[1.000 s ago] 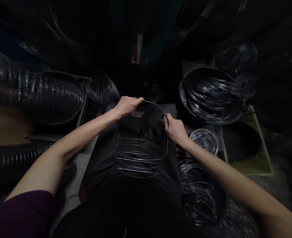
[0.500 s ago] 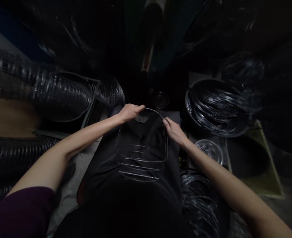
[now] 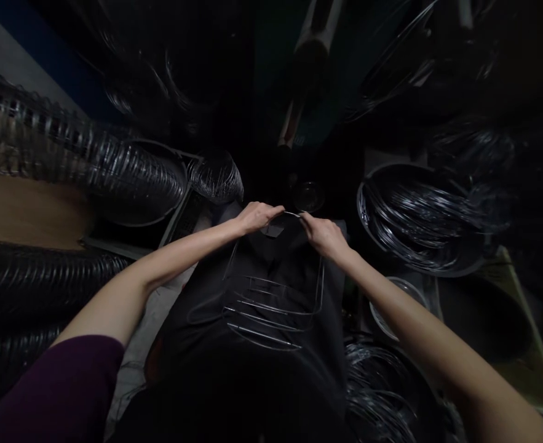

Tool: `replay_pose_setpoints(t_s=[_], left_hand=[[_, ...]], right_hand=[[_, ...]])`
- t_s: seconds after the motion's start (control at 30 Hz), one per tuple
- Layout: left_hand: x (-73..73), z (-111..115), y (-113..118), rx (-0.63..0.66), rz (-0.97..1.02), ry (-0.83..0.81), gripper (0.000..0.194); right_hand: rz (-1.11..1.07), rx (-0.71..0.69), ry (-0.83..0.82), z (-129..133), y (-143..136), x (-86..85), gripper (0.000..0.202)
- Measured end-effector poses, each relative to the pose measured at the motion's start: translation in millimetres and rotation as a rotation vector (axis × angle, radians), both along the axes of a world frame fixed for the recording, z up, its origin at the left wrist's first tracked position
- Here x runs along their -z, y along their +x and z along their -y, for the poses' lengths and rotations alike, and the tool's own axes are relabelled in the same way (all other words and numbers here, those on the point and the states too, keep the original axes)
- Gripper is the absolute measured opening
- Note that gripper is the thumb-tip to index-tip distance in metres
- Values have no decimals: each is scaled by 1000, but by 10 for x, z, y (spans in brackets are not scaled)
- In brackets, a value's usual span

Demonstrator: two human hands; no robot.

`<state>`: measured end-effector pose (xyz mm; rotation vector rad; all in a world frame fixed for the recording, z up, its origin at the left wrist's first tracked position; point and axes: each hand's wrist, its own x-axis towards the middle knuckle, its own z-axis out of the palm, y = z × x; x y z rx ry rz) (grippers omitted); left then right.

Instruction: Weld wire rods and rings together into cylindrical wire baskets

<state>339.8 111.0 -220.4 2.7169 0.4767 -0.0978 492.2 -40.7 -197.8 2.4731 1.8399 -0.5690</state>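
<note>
My left hand (image 3: 258, 216) is closed on one end of the upper part of a bent metal wire frame (image 3: 321, 286). Close by on the right, my right hand (image 3: 325, 235) pinches the same wire, leaving a short curved stretch between the two hands. The frame's sides run down from my hands over a dark cloth (image 3: 294, 258) on my lap. Several thin wire pieces (image 3: 266, 336) lie across the cloth in rows nearer to me. Whether wire ends meet between my fingers is too small to tell.
On the left are long stacks of wire rings (image 3: 82, 160) and a smaller wire bundle (image 3: 216, 177). To the right stand a round tub (image 3: 465, 267) heaped with wires, a clear bowl (image 3: 407, 286) and a wire coil (image 3: 377, 381). A pipe-like bar (image 3: 320, 27) rises ahead.
My right hand has come closer to my left along the wire, so the exposed stretch between them is shorter. The whole view has shifted slightly, moving things right and down.
</note>
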Motion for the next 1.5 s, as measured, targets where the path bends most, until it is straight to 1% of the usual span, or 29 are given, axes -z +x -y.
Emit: replay_pose_setpoints(t_s=[0.07,0.17,0.23,0.3,0.37,0.47,0.53,0.63,0.73,0.83,1.03,1.17,1.27,1.4,1.5], left_hand=[[4,-24,-46,-13,44,-105,29],[18,-76,-148,9,154,-299,32],[7,-132,-195,14,196,-342,33],[-51,-220,-199,-17,204,-292,34],[-170,-343,-161,-39,217,-211,34],[-426,-565,-73,-39,265,-129,34],[-596,-705,-22,-51,278,-94,34],[-777,-865,33,-59,269,-36,33],[-867,-967,80,-47,274,30,31],[-898,-1036,129,-48,273,80,30],[-883,-1121,205,-92,216,132,33],[-893,-1108,218,-90,170,237,31],[-919,-1082,228,-90,115,317,34],[-949,-1073,241,-85,73,352,38],[-961,-1086,248,-86,64,365,36]], right_hand=[[90,-67,-34,-82,-37,-22,43],[186,-129,-81,-132,-92,-33,55],[216,-152,-101,-162,-99,-70,61],[231,-161,-106,-231,-77,-160,64],[255,-147,-83,-344,-36,-303,62],[306,-117,-12,-555,23,-554,59],[336,-100,28,-687,50,-691,57],[353,-78,74,-846,84,-803,52],[357,-68,112,-956,126,-840,48],[366,-61,130,-1033,175,-869,45],[369,-57,114,-1122,253,-907,42],[370,-50,102,-1146,268,-904,44],[365,-43,80,-1155,259,-925,48],[362,-57,59,-1161,249,-966,50],[357,-65,58,-1164,259,-969,49]])
